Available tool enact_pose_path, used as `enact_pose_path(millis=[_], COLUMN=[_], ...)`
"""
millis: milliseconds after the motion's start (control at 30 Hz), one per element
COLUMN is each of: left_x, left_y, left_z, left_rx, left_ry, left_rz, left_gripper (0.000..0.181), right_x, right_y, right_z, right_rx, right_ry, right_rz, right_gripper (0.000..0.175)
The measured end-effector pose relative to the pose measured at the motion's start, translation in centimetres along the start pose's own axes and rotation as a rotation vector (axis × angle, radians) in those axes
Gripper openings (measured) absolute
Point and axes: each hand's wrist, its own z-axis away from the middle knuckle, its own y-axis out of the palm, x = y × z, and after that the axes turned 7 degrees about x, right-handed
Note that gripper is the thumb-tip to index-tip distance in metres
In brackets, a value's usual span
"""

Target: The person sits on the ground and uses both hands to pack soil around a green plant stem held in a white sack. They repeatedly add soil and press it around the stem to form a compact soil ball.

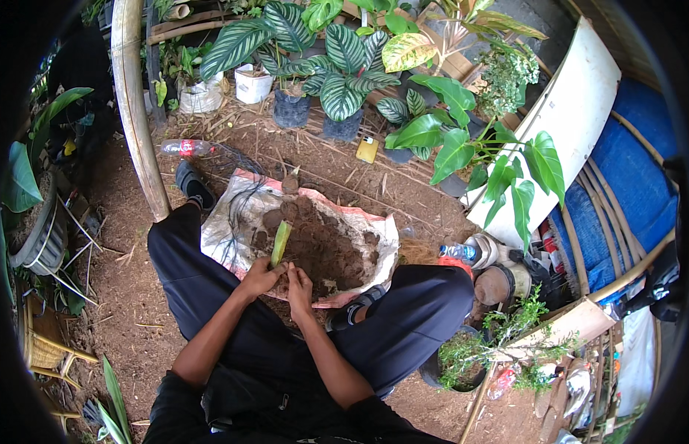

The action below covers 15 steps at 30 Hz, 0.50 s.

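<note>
My left hand grips the lower end of a short green plant piece, perhaps a cut stem or leaf base, which points away from me. Against its fingertips, my right hand has thumb and fingers drawn together; whether something thin is between them is too small to tell. Beneath both hands lies a white woven sack with reddish edges, spread on the ground between my legs. Dark brown soil and round clumps cover its middle. Black strings trail over its left side. A pointed shoot tops one clump at the far edge.
Potted striped-leaf plants line the far side. A plastic bottle lies by my left foot, near a bamboo post. A yellow phone rests on the soil. Stacked pots and a white panel stand right.
</note>
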Motion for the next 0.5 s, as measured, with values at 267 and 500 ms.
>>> enact_pose_path(millis=[267, 500], left_x=[-0.91, -0.22], left_y=[0.12, 0.00], left_z=[0.53, 0.23], left_rx=[-0.038, -0.054], left_ry=[0.022, 0.071], left_rz=[-0.055, -0.091], left_gripper=[0.031, 0.027], right_x=[-0.40, 0.09], right_y=[-0.12, 0.00], right_z=[0.02, 0.33], right_rx=[-0.006, -0.005], right_ry=[0.004, 0.029], right_rz=[0.007, -0.006], right_gripper=[0.023, 0.024])
